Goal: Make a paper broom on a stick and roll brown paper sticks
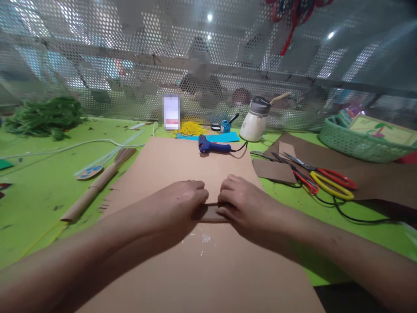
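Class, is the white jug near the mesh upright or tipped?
Upright: the white jug rests base-down on the green table, its dark lid on top.

A perforated metal screen (pixel 137 56) rises behind a bright green tabletop (pixel 42 174) marked with dark flecks, as small white lights (pixel 209 17) glint off or through the mesh and a red hanging ornament (pixel 288 26) dangles at upper right
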`<state>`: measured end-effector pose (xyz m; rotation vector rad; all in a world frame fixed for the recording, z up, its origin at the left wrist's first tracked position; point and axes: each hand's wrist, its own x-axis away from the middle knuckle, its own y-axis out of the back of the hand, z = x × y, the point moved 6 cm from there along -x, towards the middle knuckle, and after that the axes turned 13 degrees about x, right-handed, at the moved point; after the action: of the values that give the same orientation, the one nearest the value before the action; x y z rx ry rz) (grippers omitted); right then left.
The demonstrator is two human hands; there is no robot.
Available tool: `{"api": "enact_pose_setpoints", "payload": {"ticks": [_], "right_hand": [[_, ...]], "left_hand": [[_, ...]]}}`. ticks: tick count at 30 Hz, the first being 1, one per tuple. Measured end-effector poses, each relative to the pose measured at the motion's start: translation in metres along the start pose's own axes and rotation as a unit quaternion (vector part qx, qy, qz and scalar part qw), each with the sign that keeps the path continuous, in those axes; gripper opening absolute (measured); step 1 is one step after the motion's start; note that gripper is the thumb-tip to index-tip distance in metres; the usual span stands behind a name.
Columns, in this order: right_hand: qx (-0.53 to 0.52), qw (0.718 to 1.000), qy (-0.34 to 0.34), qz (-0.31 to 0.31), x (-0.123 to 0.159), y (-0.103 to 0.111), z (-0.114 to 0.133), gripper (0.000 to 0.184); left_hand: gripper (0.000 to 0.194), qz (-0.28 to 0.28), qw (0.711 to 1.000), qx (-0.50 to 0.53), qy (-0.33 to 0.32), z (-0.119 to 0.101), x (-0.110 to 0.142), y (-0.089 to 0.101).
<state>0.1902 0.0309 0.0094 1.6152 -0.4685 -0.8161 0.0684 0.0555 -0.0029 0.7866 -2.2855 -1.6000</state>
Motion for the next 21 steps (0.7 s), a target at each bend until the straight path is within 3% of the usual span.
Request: {"api": "enact_pose_setpoints", "payload": {"ticks": [3,6,8,12,14,16,19,21], "right_hand": [[-0.034,0.999,-0.013,0.008,0.003,-0.015,-0.008,0.016],[-0.055,0.998,-0.026,0.023,0.031,-0.011,-0.035,0.016],[-0.028,0.998,-0.038,0.04,0.056,0.001,-0.054,0.016],[0.105,0.986,-0.1,-0.077,0.084,0.049,-0.066,0.025],[0.104,0.986,-0.098,-0.084,0.076,0.055,-0.054,0.021],[0.1,0.989,-0.089,-0.056,0.059,0.049,-0.043,0.01],[0.096,0.988,-0.103,-0.062,0.035,0.036,-0.041,0.025],[0.07,0.99,-0.099,-0.068,0.026,0.026,-0.041,0.022]], "left_hand": [[0.016,-0.023,1.0,0.005,0.015,0.003,0.004,0.0],[0.014,-0.024,0.998,0.035,0.044,0.008,0.009,0.002],[0.013,-0.014,0.997,0.045,0.054,0.011,0.009,0.005],[0.012,0.012,0.997,0.054,0.053,0.013,0.005,0.006],[0.012,0.017,0.997,0.057,0.047,0.012,0.002,0.006],[0.012,0.01,0.997,0.054,0.045,0.011,0.001,0.007],[0.012,0.003,0.998,0.047,0.044,0.01,0.003,0.006],[0.011,-0.001,0.998,0.045,0.048,0.01,0.004,0.006]]}}
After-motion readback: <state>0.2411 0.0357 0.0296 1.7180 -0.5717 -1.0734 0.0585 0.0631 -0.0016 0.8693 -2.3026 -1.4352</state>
